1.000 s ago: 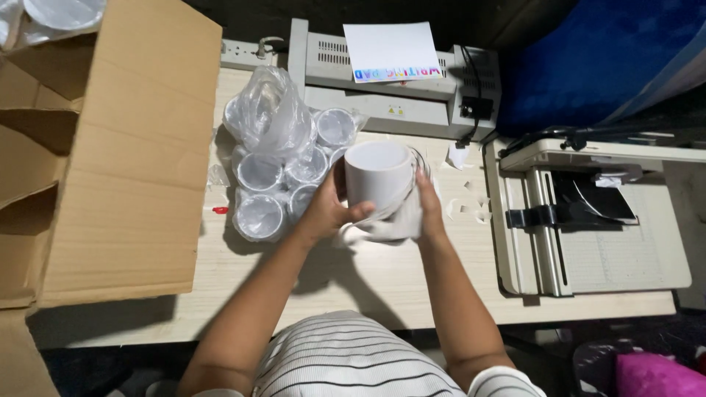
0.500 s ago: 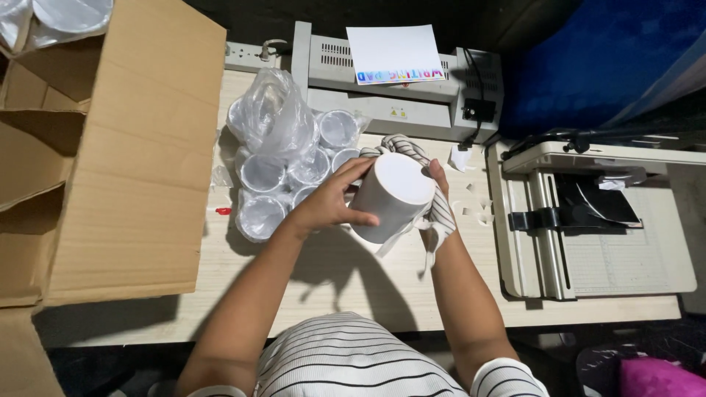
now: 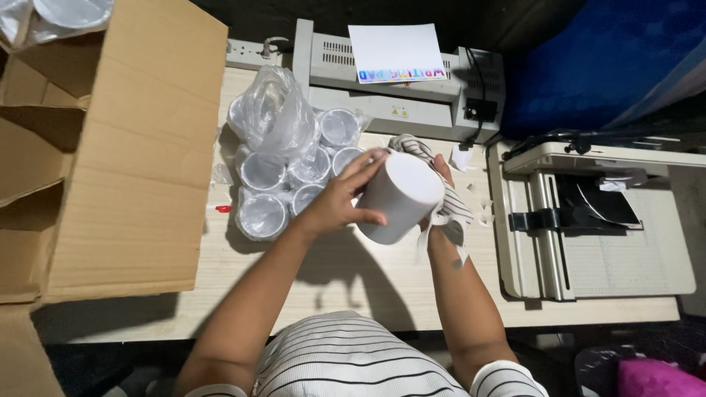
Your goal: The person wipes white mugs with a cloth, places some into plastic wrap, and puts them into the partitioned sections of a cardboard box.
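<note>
A white mug (image 3: 401, 197) is held tilted above the wooden table (image 3: 309, 287), near the centre of the view. The left hand (image 3: 340, 200) is clasped on its side at 9 o'clock, fingers spread. The right hand (image 3: 441, 184), at 3 o'clock, is closed on a striped cloth (image 3: 450, 206) pressed against the mug. For good wiping, the smooth glazed cylinder should be gripped firmly and turned slowly. At 10 o'clock, more mugs (image 3: 273, 191) lie in crinkled clear plastic.

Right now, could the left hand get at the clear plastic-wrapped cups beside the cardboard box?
Probably yes: the left hand grips the white mug right beside the clear plastic-wrapped cups, nothing between, but must release first.
</note>
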